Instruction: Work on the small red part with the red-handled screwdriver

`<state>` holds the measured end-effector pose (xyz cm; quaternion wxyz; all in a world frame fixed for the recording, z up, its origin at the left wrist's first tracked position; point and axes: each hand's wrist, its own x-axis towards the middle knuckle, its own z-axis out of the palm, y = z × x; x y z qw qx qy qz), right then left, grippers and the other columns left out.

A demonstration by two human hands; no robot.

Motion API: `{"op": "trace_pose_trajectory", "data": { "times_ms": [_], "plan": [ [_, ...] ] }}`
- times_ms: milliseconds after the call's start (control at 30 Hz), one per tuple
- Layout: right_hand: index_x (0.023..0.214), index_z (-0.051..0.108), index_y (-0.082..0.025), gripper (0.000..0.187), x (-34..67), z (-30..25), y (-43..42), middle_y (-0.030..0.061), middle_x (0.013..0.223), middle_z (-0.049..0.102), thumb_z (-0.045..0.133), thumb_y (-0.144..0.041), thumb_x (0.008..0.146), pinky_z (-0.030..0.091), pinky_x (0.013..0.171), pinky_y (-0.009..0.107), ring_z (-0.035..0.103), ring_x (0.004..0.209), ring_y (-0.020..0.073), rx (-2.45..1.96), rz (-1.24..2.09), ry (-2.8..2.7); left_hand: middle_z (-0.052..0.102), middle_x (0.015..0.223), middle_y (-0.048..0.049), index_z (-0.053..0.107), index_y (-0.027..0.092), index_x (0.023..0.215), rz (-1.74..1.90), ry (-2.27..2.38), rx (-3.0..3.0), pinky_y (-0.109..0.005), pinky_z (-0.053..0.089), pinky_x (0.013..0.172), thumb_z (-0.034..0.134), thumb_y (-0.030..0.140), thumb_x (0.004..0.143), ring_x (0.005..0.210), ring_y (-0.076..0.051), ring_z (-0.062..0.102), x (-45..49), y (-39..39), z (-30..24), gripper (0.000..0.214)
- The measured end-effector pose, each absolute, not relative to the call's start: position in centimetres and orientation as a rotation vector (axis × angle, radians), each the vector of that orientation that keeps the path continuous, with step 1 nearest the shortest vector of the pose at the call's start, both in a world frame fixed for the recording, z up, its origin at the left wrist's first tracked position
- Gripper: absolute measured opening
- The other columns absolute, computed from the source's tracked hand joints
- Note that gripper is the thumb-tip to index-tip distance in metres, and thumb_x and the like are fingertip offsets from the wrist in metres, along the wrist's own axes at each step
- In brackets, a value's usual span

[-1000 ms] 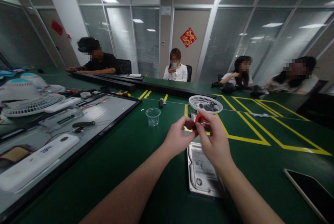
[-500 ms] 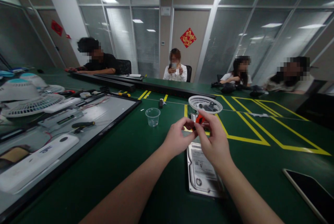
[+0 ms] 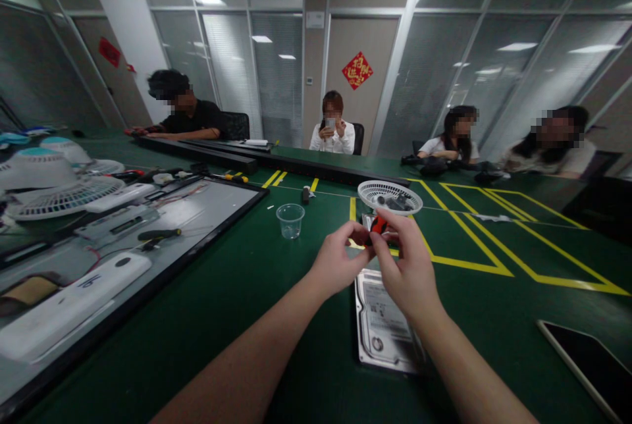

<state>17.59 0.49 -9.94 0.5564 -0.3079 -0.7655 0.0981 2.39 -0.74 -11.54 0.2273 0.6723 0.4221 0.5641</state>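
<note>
Two hands over the hard drive (image 3: 382, 332) lying on the green desk (image 3: 237, 299): left hand (image 3: 338, 266), right hand (image 3: 407, 272). Both grips pinched closed on a small red-and-black part (image 3: 378, 225), held above the drive's far end.

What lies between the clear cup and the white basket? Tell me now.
Head view: only bare green table crossed by a yellow tape line between the clear cup and the white basket.

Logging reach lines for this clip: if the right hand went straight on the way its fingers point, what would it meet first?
The right hand pinches a small red piece; beyond it, probably the white basket, though depth is unclear.
</note>
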Motion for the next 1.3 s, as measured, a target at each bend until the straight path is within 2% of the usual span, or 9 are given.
{"op": "trace_pose_trajectory", "data": {
  "times_ms": [167,333,433,500,633,733,967,1133,1300],
  "plan": [
    [0.154,0.047,-0.034,0.050,17.48,-10.48,0.52,0.0118,0.141,0.062,0.055,-0.027,0.105,0.058,0.103,0.056,0.066,0.122,0.0290,-0.728,0.348,-1.754,0.075,0.099,-0.0041,0.070,0.019,0.100,1.513,1.124,1.859,-0.032,0.049,0.086,0.065,0.024,0.095,0.093,-0.019,0.067,2.43,-0.55,-11.62,0.009],
    [0.148,0.054,-0.032,0.042,17.48,-10.57,0.57,0.0115,0.137,0.066,0.054,-0.027,0.106,0.058,0.104,0.055,0.069,0.117,0.0279,-0.723,0.374,-1.776,0.076,0.105,-0.0051,0.070,0.019,0.105,1.544,1.111,1.855,-0.032,0.049,0.086,0.068,0.022,0.091,0.096,-0.019,0.068,2.46,-0.60,-11.64,0.014],
    [0.144,0.057,-0.032,0.040,17.48,-10.27,0.50,0.0106,0.132,0.067,0.058,-0.027,0.104,0.060,0.097,0.052,0.070,0.111,0.0270,-0.725,0.306,-1.796,0.074,0.099,-0.0019,0.067,0.019,0.104,1.575,1.144,1.861,-0.030,0.048,0.084,0.072,0.020,0.087,0.091,-0.017,0.067,2.50,-0.67,-11.69,0.018],
    [0.143,0.058,-0.032,0.040,17.46,-10.17,0.40,0.0099,0.129,0.068,0.059,-0.027,0.103,0.059,0.096,0.052,0.069,0.109,0.0268,-0.733,0.281,-1.802,0.073,0.095,-0.0008,0.066,0.020,0.099,1.576,1.168,1.855,-0.030,0.048,0.083,0.071,0.021,0.088,0.088,-0.017,0.066,2.51,-0.67,-11.71,0.013],
    [0.153,0.050,-0.034,0.048,17.43,-10.27,0.23,0.0108,0.142,0.063,0.056,-0.028,0.105,0.057,0.103,0.054,0.066,0.122,0.0284,-0.739,0.339,-1.772,0.073,0.096,-0.0022,0.068,0.019,0.096,1.551,1.160,1.850,-0.030,0.049,0.084,0.067,0.023,0.092,0.090,-0.017,0.066,2.45,-0.60,-11.66,0.006],
    [0.150,0.053,-0.033,0.044,17.50,-10.31,0.24,0.0101,0.141,0.064,0.052,-0.026,0.106,0.055,0.106,0.054,0.066,0.123,0.0278,-0.734,0.353,-1.776,0.076,0.101,-0.0047,0.071,0.019,0.099,1.533,1.150,1.850,-0.031,0.049,0.086,0.064,0.022,0.094,0.094,-0.019,0.067,2.42,-0.55,-11.64,0.009],
    [0.143,0.059,-0.032,0.040,17.51,-10.03,0.34,0.0097,0.126,0.067,0.058,-0.026,0.104,0.059,0.095,0.049,0.068,0.109,0.0266,-0.716,0.270,-1.808,0.074,0.096,-0.0018,0.068,0.019,0.101,1.574,1.171,1.867,-0.030,0.047,0.083,0.071,0.022,0.087,0.089,-0.017,0.066,2.52,-0.68,-11.63,0.014],
    [0.156,0.045,-0.035,0.052,17.38,-10.40,0.33,0.0111,0.141,0.064,0.054,-0.028,0.106,0.055,0.105,0.055,0.067,0.121,0.0283,-0.727,0.394,-1.765,0.074,0.096,-0.0039,0.070,0.018,0.097,1.535,1.166,1.866,-0.032,0.047,0.084,0.067,0.023,0.091,0.090,-0.019,0.065,2.46,-0.65,-11.62,0.008],
    [0.148,0.055,-0.033,0.042,17.55,-10.33,0.39,0.0100,0.139,0.066,0.053,-0.025,0.106,0.056,0.105,0.053,0.068,0.120,0.0279,-0.725,0.359,-1.797,0.075,0.101,-0.0060,0.073,0.017,0.101,1.528,1.126,1.845,-0.033,0.048,0.086,0.065,0.023,0.093,0.095,-0.020,0.067,2.40,-0.60,-11.69,0.012]
  ]
}}
